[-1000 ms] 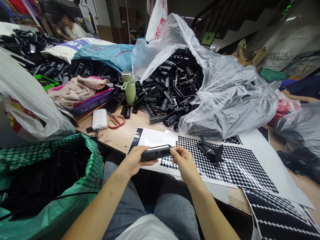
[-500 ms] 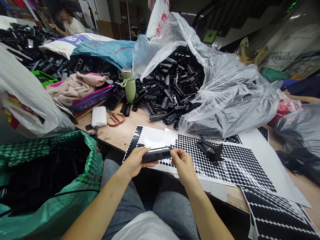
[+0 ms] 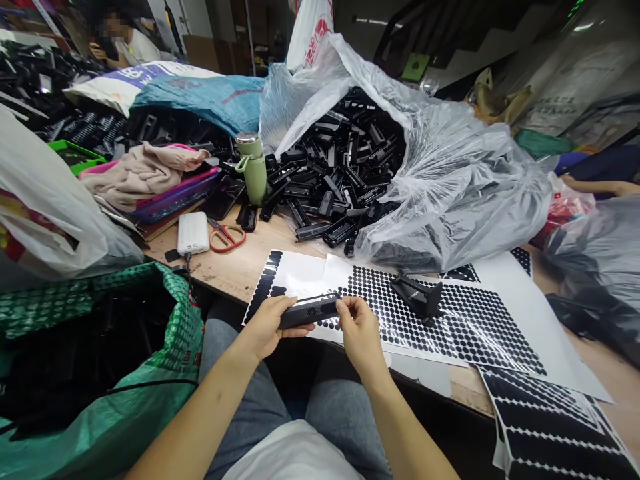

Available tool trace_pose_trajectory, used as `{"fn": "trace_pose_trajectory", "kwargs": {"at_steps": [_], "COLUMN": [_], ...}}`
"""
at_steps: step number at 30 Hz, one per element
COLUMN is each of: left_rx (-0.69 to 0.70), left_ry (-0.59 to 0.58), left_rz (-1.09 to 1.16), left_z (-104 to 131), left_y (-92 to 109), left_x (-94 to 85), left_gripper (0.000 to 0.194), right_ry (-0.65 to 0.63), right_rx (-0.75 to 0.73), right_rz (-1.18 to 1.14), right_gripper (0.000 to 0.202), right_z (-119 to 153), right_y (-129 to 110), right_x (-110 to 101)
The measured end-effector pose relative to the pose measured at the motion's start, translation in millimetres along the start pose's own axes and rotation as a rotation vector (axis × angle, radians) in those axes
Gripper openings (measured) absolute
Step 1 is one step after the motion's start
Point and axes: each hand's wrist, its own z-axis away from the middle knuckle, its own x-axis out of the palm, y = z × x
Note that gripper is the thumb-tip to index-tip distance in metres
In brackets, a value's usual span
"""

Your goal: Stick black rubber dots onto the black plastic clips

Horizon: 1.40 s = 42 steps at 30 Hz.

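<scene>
A long black plastic part is held level above the table's front edge. My left hand is closed around its left end, thumb on top and fingers beneath. At its right end, the thumb and forefinger of my right hand are pinched together against the part; whether something small is between them I cannot make out. Under and beyond the hands lie sticker sheets with rows of black round dots. Another black part, like a bracket, stands on these sheets to the right.
A clear plastic bag spills black plastic parts onto the table. Left of it stand a green flask, red-handled scissors and a white power bank. A green bag sits at lower left. A person is at the back left.
The view has shifted slightly, so everything sits a little further left. Both hands keep their hold on the black part, with the right fingers still at its right end.
</scene>
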Motion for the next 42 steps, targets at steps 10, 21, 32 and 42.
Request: {"fn": "trace_pose_trajectory", "kwargs": {"at_steps": [10,21,32,42], "left_rx": [-0.005,-0.015,0.002,0.064], "left_ry": [0.149,0.192,0.149,0.143], "left_rz": [-0.041,0.015,0.041,0.042], "left_z": [-5.1,-11.9,-15.5,-7.0], "left_y": [-0.6,5.8,0.3,-2.9], "left_x": [-13.7,-25.7,-18.5,-9.3], "left_gripper": [0.015,0.014,0.015,0.015], "right_ry": [0.019,-0.260,-0.297,-0.249], "right_rx": [-0.160,-0.280,-0.295,-0.282], "right_rz": [0.380,0.515,0.123,0.132], "right_gripper": [0.019,0.012,0.010,0.012], "right_z": [-57.6,-90.7,-37.8,-18.5], "right_y": [35.4,46.6,-3.3,-11.8], "right_x": [8.1,10.8,17.3,36.1]}}
